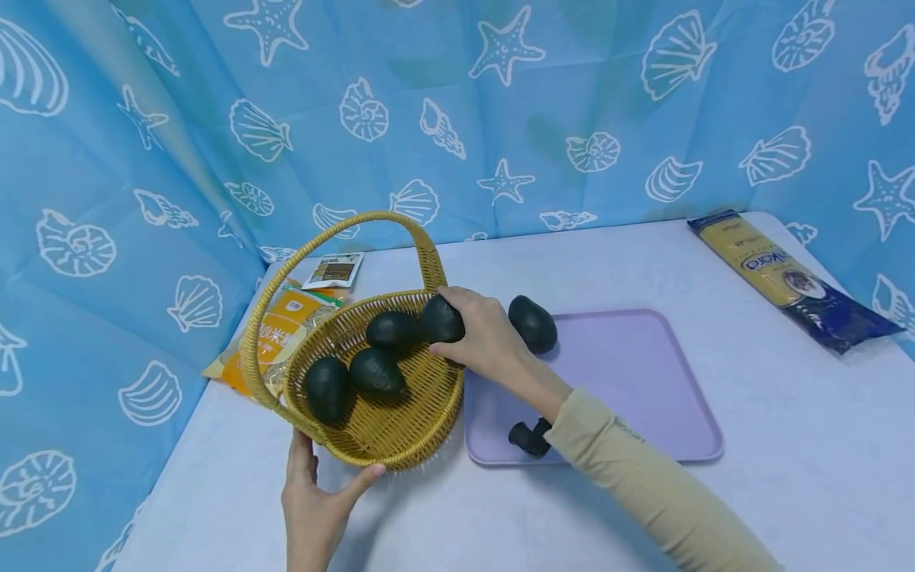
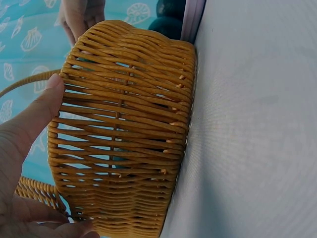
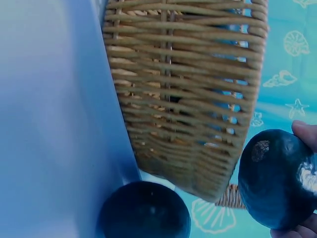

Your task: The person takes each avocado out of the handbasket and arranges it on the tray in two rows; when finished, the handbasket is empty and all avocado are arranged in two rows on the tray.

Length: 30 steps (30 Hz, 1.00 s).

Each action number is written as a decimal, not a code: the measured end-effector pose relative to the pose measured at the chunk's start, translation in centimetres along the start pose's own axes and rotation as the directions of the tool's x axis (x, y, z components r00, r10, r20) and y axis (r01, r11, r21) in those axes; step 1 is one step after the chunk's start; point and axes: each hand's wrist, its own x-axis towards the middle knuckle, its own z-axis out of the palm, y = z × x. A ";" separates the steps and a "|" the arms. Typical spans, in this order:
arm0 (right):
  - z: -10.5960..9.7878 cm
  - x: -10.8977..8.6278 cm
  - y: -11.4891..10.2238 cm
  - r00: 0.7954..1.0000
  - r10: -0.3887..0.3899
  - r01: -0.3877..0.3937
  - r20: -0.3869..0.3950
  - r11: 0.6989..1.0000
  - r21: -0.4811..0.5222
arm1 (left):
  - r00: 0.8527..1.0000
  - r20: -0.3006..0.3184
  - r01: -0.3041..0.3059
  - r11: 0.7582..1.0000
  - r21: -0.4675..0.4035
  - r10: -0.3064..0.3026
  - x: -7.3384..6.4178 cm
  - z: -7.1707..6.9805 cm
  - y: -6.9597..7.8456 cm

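We see a woven yellow basket [image 1: 422, 457] on a white surface [image 1: 772, 492], a blue curtain [image 1: 500, 119] with white shells and starfish hanging behind it. To the basket's left, partly hidden by it, we find an orange packet [image 1: 279, 334], and just beyond that a small white-and-brown packet [image 1: 333, 271]. A lilac tray [image 1: 622, 381] lies close along the basket's right side, part of it covered by a beige sleeve [image 1: 643, 477]. At the tray's far left corner we notice a loose avocado [image 1: 534, 326]. Well apart, toward the far right, lies a blue-and-gold packet [image 1: 786, 278].

What stands most in the way is the tall handle [image 1: 389, 216], arching over the basket from its near left to its far side; its far foot rises just beside the right grip [image 1: 486, 330]. That grip is clamped on the held avocado [image 3: 272, 181], thumb and fingers on opposite sides, at the basket's right rim. The left grip [image 1: 318, 496] is closed on the basket's near side, thumb on the rim.

The held avocado looks rounded, very dark and glossy, with a rough brownish patch near one end. We count three similar dark avocados [image 1: 377, 373] inside the basket, lying close together toward its left and far sides.
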 end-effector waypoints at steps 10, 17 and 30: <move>-1.4 -0.3 1.2 0.998 0.047 -0.047 -0.041 0.999 0.012 | 1.000 -0.001 -0.008 1.000 0.005 0.008 0.0 -0.1 -0.1; -2.3 -0.6 2.2 0.994 0.065 -0.065 -0.087 0.998 -0.003 | 1.000 0.005 -0.008 1.000 -0.001 0.008 -0.1 -0.2 0.0; -4.5 -1.3 4.9 0.985 0.078 -0.086 -0.153 0.995 -0.047 | 1.000 -0.005 -0.020 1.000 0.008 0.020 -0.1 0.0 0.0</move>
